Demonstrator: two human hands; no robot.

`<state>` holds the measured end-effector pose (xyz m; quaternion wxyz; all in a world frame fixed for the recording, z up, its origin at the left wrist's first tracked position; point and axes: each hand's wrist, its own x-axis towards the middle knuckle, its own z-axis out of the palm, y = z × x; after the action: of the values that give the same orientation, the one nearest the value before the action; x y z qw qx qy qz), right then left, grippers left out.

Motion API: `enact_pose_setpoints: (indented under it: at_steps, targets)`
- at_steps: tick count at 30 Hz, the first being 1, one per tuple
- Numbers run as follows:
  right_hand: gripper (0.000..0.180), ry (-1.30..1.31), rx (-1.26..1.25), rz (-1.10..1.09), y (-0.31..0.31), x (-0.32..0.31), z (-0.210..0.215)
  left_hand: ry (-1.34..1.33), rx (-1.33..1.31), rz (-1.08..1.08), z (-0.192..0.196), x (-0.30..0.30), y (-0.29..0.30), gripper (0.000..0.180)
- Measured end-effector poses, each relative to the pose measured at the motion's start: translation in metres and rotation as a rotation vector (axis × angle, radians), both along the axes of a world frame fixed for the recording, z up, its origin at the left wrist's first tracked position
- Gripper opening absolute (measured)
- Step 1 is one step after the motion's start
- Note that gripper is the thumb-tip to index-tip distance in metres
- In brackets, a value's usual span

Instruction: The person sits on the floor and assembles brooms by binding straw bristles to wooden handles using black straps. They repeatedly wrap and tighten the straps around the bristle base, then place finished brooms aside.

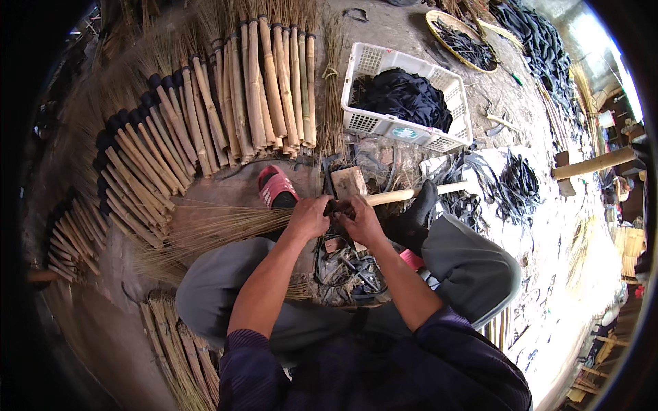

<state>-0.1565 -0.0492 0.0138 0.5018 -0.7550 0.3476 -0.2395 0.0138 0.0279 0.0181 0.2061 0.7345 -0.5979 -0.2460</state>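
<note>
A broom lies across in front of me, its thin straw bristles (226,220) fanning to the left and its pale bamboo handle (387,197) running right. At the joint, my left hand (310,218) is closed around the base of the bristles. Close beside it, my right hand (360,220) has its fingers bent in a pinch at the dark binding. A black rubber strip (328,181) rises from between the hands; my fingers partly hide where it wraps. Just beyond stands a wooden block (349,182). My black-socked foot (417,212) is against the handle.
Bundled brooms with bamboo handles (257,89) stack in rows at the left. A white plastic basket (404,130) holds black strips; a round woven tray (462,41) lies behind it. Loose black strips (519,179) and a wooden mallet (593,164) are at the right. Scraps (353,277) litter the floor between my legs.
</note>
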Motion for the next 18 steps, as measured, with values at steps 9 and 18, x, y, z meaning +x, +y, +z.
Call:
enact_pose_setpoints:
  at_steps: [9, 18]
  targets:
    - [0.021, 0.134, -0.052, 0.115, -0.01, -0.003, 0.002, 0.046, 0.08, 0.004, -0.005, 0.001, -0.002, 0.046]
    - [0.019, 0.156, -0.552, 0.028, 0.002, 0.004, -0.012, 0.357, 0.495, 0.072, -0.036, 0.043, -0.061, 0.036]
